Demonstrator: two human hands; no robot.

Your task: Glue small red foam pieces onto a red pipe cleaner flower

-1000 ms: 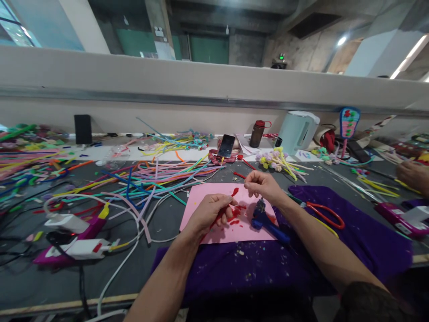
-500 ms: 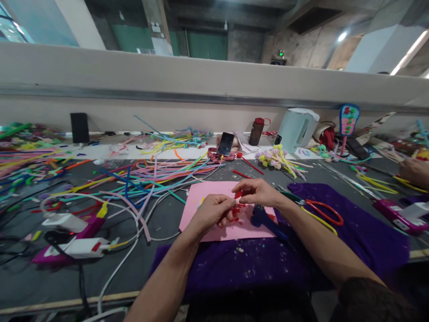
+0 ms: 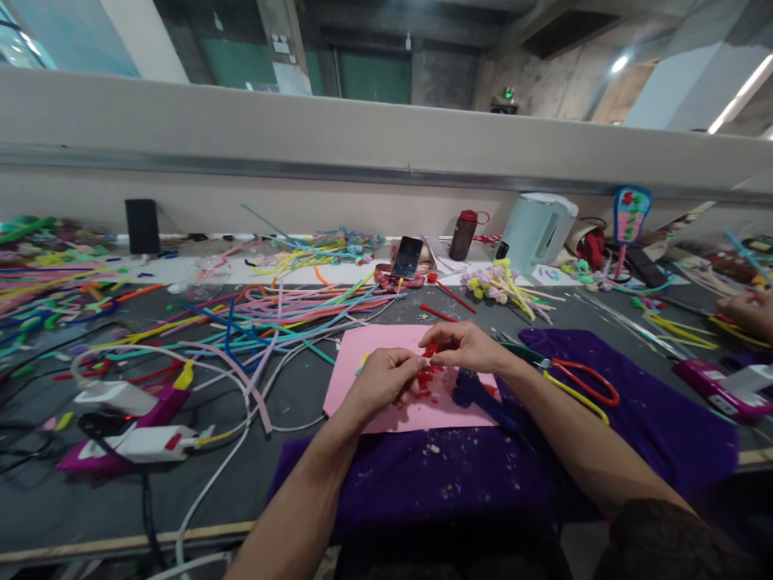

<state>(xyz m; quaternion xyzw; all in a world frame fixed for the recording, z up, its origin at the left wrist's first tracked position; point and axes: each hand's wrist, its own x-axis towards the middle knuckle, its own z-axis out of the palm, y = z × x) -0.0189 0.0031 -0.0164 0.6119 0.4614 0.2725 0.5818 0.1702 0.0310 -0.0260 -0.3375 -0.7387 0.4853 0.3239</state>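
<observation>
Over a pink sheet (image 3: 350, 379), my left hand (image 3: 383, 383) is closed in a pinch, thumb against fingers; what it pinches is too small to make out. My right hand (image 3: 465, 348) curves in from the other side, its fingertips bent around a red fuzzy piece (image 3: 430, 351), which looks like pipe cleaner. The fingertips of both hands nearly meet. Red scraps (image 3: 427, 395) lie on the sheet below them. A dark blue tool (image 3: 474, 393) rests on the sheet's right part, its kind unclear.
Cutters with red and yellow handles (image 3: 585, 383) lie on a purple cloth (image 3: 664, 403) at right. Many pipe cleaners (image 3: 290, 310) spread leftward. Power strips (image 3: 90, 455) and cables occupy the left. A phone (image 3: 407, 258), bottle (image 3: 464, 235) and kettle (image 3: 537, 232) stand behind. Another person's hand (image 3: 749, 312) is far right.
Both hands stay almost in place, with only slight finger movement at the red piece. The other person's hand at the far right has shifted a little.
</observation>
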